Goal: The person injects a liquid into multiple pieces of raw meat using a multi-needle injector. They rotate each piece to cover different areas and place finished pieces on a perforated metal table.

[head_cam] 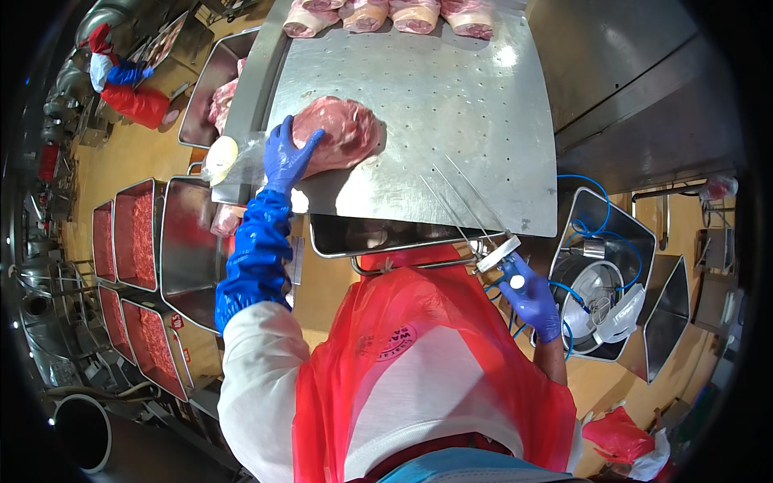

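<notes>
My left hand (288,154), in a blue glove and sleeve, rests spread on the left side of a large piece of raw meat (347,130), thumb on top. The meat lies on a perforated metal table (447,108). At the table's near right edge my right hand (528,296), also gloved, grips the handle of a multi-needle brine injector (498,252). Its long thin needles point up and left over the table's edge, apart from the meat. Blue hoses run beside this hand.
Several meat pieces with rind (416,18) line the table's far end. Metal tubs of ground meat (142,241) stand at left. A steel tub (649,235) at right holds a round metal pot (567,326) and hoses. Co-workers (130,90) are at upper left and lower right.
</notes>
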Demonstrator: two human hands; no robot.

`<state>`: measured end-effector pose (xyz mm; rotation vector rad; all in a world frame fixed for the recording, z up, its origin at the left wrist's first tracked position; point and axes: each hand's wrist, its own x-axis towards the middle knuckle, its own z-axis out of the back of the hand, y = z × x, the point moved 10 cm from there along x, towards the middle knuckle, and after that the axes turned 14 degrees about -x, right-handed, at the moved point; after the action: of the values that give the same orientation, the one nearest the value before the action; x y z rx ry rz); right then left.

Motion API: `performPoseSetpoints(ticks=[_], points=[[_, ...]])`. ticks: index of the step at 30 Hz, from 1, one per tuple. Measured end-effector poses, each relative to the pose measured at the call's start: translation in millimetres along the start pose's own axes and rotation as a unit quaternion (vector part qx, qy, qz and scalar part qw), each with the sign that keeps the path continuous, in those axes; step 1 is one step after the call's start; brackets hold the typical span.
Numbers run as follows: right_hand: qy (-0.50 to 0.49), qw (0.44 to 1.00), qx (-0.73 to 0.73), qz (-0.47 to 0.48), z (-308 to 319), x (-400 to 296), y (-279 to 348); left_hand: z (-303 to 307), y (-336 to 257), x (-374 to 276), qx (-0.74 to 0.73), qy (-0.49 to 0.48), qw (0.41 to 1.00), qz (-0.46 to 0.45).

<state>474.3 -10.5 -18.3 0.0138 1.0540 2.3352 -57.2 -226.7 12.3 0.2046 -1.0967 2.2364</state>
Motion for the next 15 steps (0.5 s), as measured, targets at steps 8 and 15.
performPoseSetpoints(ticks=[8, 15], points=[[0.069, 0.997, 0.009, 0.022, 12.4, 46.5, 53.9, -96.0, -35.2, 75.8, -0.041, 0.254, 0.953, -0.161], [0.103, 0.994, 0.032, -0.003, 39.2, 134.2, 104.8, -173.0, -64.4, 101.4, -0.058, 0.302, 0.923, -0.229]])
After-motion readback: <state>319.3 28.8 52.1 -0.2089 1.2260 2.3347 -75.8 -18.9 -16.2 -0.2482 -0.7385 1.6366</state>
